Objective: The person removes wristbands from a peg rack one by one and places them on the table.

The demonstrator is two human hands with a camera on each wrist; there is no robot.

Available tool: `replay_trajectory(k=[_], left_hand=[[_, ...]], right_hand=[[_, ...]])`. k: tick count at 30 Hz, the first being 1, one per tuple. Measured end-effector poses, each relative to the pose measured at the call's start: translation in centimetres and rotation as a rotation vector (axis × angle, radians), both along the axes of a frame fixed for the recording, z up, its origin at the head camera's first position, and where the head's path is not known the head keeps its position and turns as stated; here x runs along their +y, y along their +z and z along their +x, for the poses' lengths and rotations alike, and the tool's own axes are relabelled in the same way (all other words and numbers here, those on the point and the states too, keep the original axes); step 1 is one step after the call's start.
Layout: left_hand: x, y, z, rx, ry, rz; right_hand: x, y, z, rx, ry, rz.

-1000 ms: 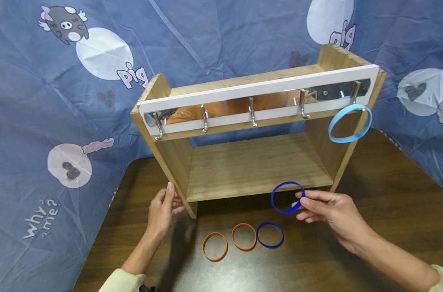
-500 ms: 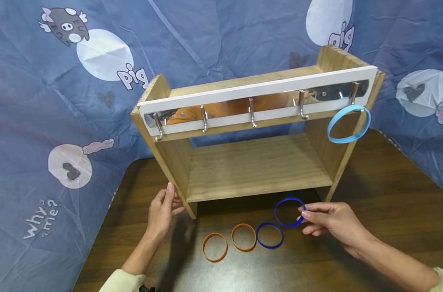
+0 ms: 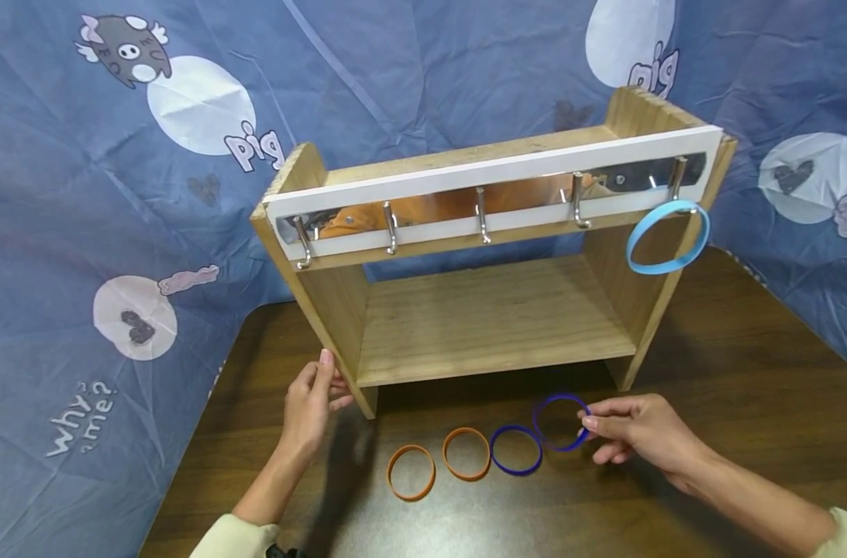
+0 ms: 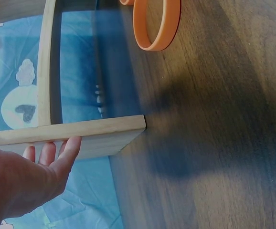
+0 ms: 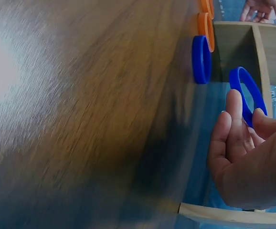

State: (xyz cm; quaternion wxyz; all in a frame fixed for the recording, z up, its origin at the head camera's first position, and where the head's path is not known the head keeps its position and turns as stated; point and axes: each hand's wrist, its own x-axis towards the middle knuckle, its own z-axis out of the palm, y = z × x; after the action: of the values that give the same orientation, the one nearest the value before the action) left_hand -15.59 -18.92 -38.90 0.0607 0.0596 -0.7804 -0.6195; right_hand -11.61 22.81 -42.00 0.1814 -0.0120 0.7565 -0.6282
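Note:
My right hand (image 3: 639, 430) pinches a blue silicone wristband (image 3: 569, 447) between thumb and fingers, low over the table in front of the wooden shelf's right foot. In the right wrist view this wristband (image 5: 234, 76) is tilted on edge. Another blue wristband (image 3: 494, 452) lies flat just left of it, followed by an orange wristband (image 3: 445, 459) and a second orange wristband (image 3: 390, 479). My left hand (image 3: 308, 407) rests against the left side panel of the wooden shelf (image 3: 493, 310), thumb at its front edge, fingers on the outer face (image 4: 92, 150).
Across the shelf's top front runs a white rail (image 3: 423, 182) with several metal hooks. From the rightmost hook (image 3: 677, 177) hangs a light blue wristband (image 3: 656, 268). A blue printed cloth (image 3: 409, 70) stands behind the brown table (image 3: 744, 372).
My right hand has lowered the blue wristband towards the table, moving down and slightly right, beside the other blue one. The left hand has stayed at the shelf's side panel.

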Motion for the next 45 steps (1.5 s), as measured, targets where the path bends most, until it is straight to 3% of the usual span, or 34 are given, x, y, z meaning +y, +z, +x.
replay_trajectory(k=[9,21,45], left_hand=[[0.0,0.0,0.0,-0.002,0.002,0.006],[0.1,-0.1,0.0,-0.003,0.006,-0.001],[0.0,-0.1,-0.1,-0.015,0.012,0.004]], right_hand=[[0.5,-1.1,-0.2,-0.052,0.067,0.113],[0.9,-2.4,-0.3,-0.052,0.083,0.177],[0.2,-2.8,-0.7,-0.033,-0.056,0.259]])
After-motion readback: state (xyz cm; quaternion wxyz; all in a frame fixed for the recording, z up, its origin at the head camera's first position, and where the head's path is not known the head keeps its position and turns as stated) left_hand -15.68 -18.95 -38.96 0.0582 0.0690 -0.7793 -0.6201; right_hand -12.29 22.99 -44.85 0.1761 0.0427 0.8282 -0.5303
